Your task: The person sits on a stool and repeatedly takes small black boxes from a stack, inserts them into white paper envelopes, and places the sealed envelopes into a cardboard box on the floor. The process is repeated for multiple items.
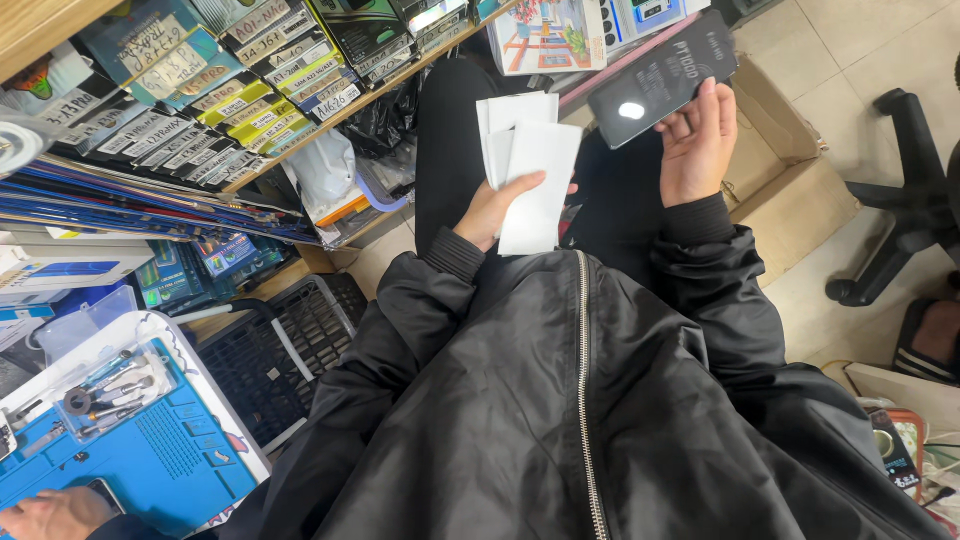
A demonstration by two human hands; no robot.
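My left hand (490,208) grips a small stack of flat white packets (528,160), fanned upright in front of my black jacket. My right hand (697,145) holds a flat black box (662,77) with pale print and a glossy spot, tilted up above the white packets. Both hands are raised over my lap, a short gap between them. My black sleeves reach to the wrists.
Shelves (200,80) packed with labelled boxes fill the upper left. An open cardboard box (790,180) lies on the tiled floor at right, next to a black office chair base (900,220). A blue repair mat (150,460) with tools and another person's hand (50,512) lie at lower left.
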